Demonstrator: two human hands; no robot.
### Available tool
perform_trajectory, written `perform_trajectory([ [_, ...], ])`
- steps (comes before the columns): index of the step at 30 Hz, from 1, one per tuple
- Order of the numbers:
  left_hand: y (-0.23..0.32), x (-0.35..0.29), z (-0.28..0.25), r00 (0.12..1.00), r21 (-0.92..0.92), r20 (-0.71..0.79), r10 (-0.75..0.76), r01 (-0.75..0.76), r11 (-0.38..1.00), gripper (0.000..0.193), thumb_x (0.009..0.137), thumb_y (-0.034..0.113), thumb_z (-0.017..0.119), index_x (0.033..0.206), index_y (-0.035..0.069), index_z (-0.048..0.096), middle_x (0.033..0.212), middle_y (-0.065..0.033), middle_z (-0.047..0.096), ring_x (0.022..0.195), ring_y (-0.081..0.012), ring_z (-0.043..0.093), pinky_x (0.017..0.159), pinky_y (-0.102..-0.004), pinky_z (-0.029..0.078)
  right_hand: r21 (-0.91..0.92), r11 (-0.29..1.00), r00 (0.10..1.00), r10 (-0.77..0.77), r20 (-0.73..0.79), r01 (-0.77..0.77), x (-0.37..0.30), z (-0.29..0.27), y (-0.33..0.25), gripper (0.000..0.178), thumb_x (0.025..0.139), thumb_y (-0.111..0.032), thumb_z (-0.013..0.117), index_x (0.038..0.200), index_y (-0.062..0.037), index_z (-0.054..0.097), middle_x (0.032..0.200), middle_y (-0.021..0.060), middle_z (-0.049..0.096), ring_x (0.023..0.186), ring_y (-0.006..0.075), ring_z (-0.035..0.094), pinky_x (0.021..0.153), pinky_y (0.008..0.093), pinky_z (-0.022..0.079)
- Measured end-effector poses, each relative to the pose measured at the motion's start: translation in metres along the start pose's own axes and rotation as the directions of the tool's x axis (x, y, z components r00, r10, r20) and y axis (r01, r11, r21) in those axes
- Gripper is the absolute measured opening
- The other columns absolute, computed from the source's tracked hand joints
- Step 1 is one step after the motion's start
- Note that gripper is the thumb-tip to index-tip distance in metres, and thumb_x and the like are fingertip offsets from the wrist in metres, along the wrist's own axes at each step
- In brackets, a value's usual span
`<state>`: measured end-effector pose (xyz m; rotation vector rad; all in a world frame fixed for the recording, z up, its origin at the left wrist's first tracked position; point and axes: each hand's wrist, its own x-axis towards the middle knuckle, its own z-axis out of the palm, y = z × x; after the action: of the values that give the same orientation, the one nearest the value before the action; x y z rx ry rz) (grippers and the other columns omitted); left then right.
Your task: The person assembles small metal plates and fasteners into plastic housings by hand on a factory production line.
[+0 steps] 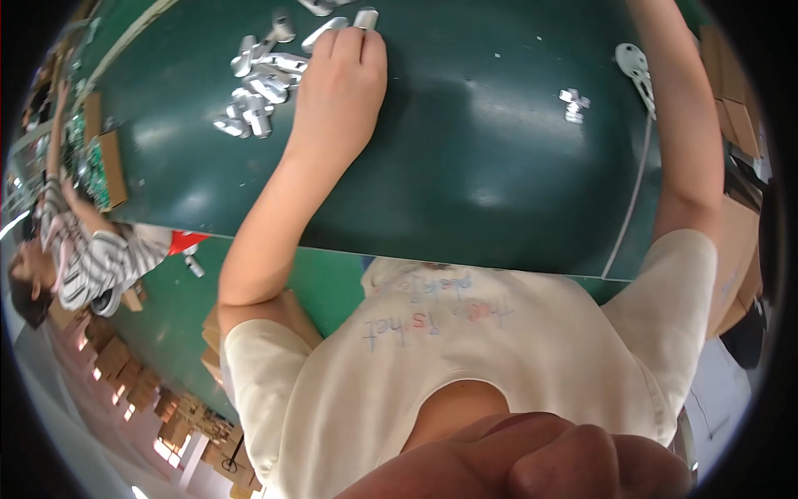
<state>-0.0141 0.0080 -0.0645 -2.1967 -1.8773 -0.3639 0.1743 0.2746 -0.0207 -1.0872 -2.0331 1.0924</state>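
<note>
My left hand (345, 79) is over the far left part of the dark green table (465, 150), its fingers curled down and closed. A short silver metal piece (366, 18) sticks out past its fingertips; the fingertips themselves are hidden. Another elongated silver piece (322, 35) lies right beside the fingers. Just left of the hand is a loose heap of similar shiny metal pieces (266, 86). My right forearm (686, 125) reaches up along the table's right side, and the hand on it is beyond the upper edge of the picture.
A small cluster of shiny bits (573, 106) lies right of centre. By my right forearm rests a white flat part with holes (633, 65). An open cardboard box (110, 170) with green items stands at the left edge, near a co-worker in a striped top (112, 266). Cartons (731, 258) are stacked at right.
</note>
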Motion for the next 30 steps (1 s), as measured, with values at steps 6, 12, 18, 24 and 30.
perform_trajectory([
  [6,-0.012,0.028,0.0,0.983,-0.168,0.156,-0.099,0.125,0.978,0.021,0.08,0.012,0.063,0.093,-0.003,0.057,0.081,-0.0156,0.06,0.071,-0.0302,0.06,0.065,-0.0345,0.049,-0.418,0.896,0.899,0.055,0.435,0.148,-0.163,0.001,-0.026,0.011,0.078,-0.006,0.063,0.087,-0.0007,0.058,0.08,0.0027,0.056,0.072,0.0106,0.054,0.063,0.0248,0.041],
  [12,-0.01,0.073,-0.028,0.826,-0.181,0.507,-0.246,0.381,0.907,0.017,0.069,0.014,0.064,0.072,-0.002,0.058,0.068,-0.0167,0.063,0.069,-0.0334,0.063,0.064,-0.0384,0.05,-0.492,0.856,0.969,-0.038,0.243,0.157,-0.207,0.009,-0.003,0.014,0.076,-0.002,0.064,0.088,-0.0005,0.057,0.082,0.008,0.055,0.071,0.0202,0.056,0.063,0.029,0.045],
  [18,0.002,0.051,-0.024,0.93,-0.044,0.342,-0.134,0.158,0.986,0.022,0.07,0.005,0.052,0.091,-0.004,0.052,0.09,-0.0241,0.057,0.082,-0.039,0.058,0.076,-0.0438,0.047,-0.448,0.863,0.951,-0.105,0.291,0.233,-0.2,0.01,-0.004,0.015,0.073,0.002,0.063,0.082,-0.0004,0.051,0.08,0.008,0.05,0.069,0.0213,0.054,0.062,0.0298,0.044],
  [24,-0.004,0.048,-0.052,0.962,-0.069,0.239,-0.132,0.152,0.986,0.017,0.072,0.002,0.051,0.087,-0.004,0.054,0.083,-0.0224,0.059,0.074,-0.038,0.058,0.069,-0.0426,0.048,-0.346,0.918,0.939,-0.073,0.336,0.195,-0.194,0.016,-0.009,0.014,0.07,0.004,0.059,0.078,-0.0002,0.049,0.074,0.0116,0.051,0.066,0.0263,0.054,0.06,0.0331,0.045],
  [30,0.001,0.045,-0.059,0.826,-0.841,0.539,-0.164,0.539,-0.052,0.049,0.081,-0.006,0.054,0.127,0.005,0.046,0.075,-0.0021,0.056,0.066,-0.0088,0.057,0.061,-0.0195,0.047,-0.287,0.943,0.96,-0.091,0.264,0.168,-0.196,0.018,-0.038,0.026,0.075,0.008,0.057,0.099,-0.0037,0.058,0.077,0.0051,0.05,0.066,0.0148,0.05,0.06,0.0251,0.043],
])
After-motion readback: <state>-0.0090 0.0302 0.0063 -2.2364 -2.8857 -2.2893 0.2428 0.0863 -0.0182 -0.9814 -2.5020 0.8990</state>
